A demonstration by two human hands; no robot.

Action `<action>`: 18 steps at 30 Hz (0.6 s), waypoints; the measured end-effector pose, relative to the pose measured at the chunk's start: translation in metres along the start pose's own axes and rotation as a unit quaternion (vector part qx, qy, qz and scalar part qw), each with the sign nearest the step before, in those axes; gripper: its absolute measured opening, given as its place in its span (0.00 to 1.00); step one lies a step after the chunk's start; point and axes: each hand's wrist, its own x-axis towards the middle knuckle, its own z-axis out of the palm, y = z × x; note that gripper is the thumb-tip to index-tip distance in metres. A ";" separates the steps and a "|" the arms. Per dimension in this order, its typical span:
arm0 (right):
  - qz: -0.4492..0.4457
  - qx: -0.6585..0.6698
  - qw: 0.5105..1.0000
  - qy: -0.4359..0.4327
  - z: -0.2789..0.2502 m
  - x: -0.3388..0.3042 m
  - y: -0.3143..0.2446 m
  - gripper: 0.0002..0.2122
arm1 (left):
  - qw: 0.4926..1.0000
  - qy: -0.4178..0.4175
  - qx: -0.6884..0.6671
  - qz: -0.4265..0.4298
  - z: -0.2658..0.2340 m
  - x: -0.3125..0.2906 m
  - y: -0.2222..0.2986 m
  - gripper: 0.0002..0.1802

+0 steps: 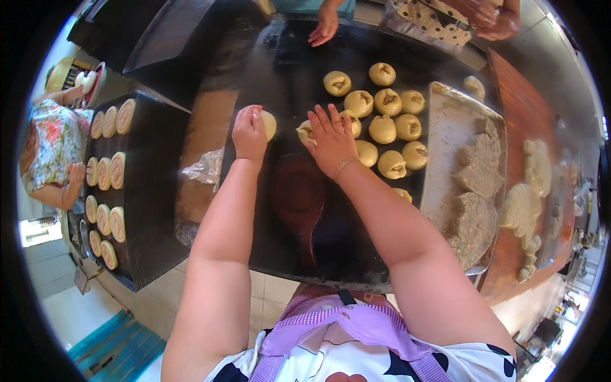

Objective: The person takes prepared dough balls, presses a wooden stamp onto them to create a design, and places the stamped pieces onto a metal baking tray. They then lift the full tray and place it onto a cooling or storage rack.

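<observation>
My left hand (248,135) is curled around a smooth pale-yellow dough ball (270,126), which shows at its right side over the dark tabletop. To the right, my right hand (332,141) lies with fingers stretched and spread among the filled dough balls. Its thumb side touches one dough ball (306,133), and its fingertips partly cover another dough ball (351,123). Several more filled dough balls (387,102) sit in loose rows beyond and to the right, most with a brownish filling showing at the pinched opening.
A metal tray (439,153) of grainy filling (478,165) stands right, beside a wooden board (528,121) with dough pieces. Crumpled plastic (205,167) lies left. Flat stamped cakes (117,170) line a dark surface farther left. Other people's hands (325,25) show opposite; another person (54,143) works left.
</observation>
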 end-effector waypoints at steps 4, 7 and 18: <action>0.009 0.106 0.988 0.108 -0.076 -0.083 0.034 0.23 | 0.988 -0.083 0.112 0.069 0.046 -0.022 -0.041 0.12; 0.104 0.149 0.972 0.150 -0.111 -0.216 0.096 0.18 | 0.960 -0.214 0.161 0.084 0.074 -0.024 0.002 0.14; 0.631 0.019 0.664 0.402 -0.163 -0.684 0.340 0.32 | 0.949 -0.204 0.041 0.238 0.043 -0.191 0.266 0.29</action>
